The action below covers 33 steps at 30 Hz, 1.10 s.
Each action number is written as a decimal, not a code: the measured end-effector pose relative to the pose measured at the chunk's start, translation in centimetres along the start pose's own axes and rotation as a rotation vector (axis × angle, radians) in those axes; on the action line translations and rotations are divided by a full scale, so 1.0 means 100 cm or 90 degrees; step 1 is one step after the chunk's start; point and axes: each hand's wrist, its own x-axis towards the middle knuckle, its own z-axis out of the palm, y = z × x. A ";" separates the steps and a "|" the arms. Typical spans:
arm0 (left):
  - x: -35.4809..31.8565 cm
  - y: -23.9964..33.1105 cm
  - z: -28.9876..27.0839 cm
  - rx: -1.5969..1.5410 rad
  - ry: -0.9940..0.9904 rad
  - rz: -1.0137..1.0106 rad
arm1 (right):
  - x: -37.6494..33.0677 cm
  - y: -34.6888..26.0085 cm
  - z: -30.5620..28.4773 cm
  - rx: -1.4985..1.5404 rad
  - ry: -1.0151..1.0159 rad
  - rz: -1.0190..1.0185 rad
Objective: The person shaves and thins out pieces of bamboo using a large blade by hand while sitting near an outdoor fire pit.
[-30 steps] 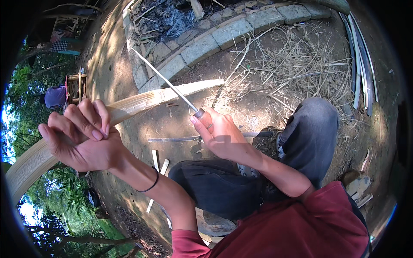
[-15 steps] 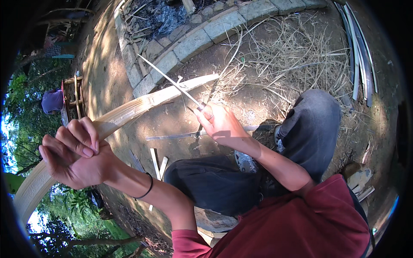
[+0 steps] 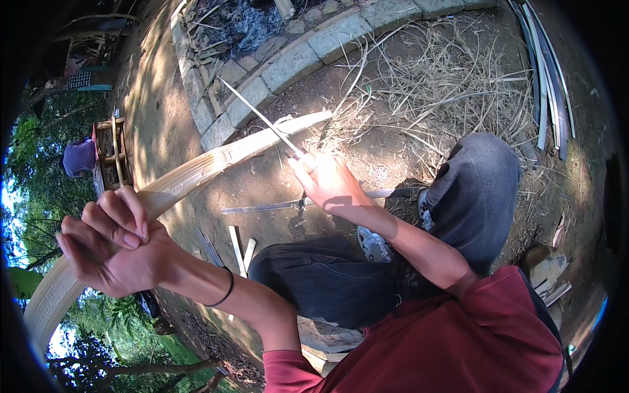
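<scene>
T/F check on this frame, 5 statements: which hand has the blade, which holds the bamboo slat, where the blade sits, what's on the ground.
1. The left hand grips the bamboo slat. True.
2. The right hand holds a hammer. False: it holds a long thin blade.
3. The blade crosses the slat near its far end. True.
4. Both hands are on the blade. False: only the right.
5. Dry straw lies on the ground beyond the knee. True.

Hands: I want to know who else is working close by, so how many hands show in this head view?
2, both the person's own: the left hand wraps the bamboo strip; the right hand holds the knife. Others may be hidden.
</scene>
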 end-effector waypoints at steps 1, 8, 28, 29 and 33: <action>0.000 0.001 -0.002 0.001 0.003 -0.001 | -0.001 -0.005 -0.001 0.001 -0.041 0.020; 0.002 0.005 0.003 -0.013 -0.006 -0.034 | -0.023 -0.044 -0.006 0.047 -0.068 0.071; 0.005 -0.001 0.001 0.032 0.053 -0.001 | 0.005 0.036 0.009 -0.026 0.018 0.005; 0.003 -0.002 -0.002 0.041 0.067 0.006 | 0.005 0.025 0.006 -0.018 -0.006 0.001; 0.003 0.000 0.002 0.066 0.092 0.011 | -0.012 -0.020 -0.001 -0.031 -0.003 -0.104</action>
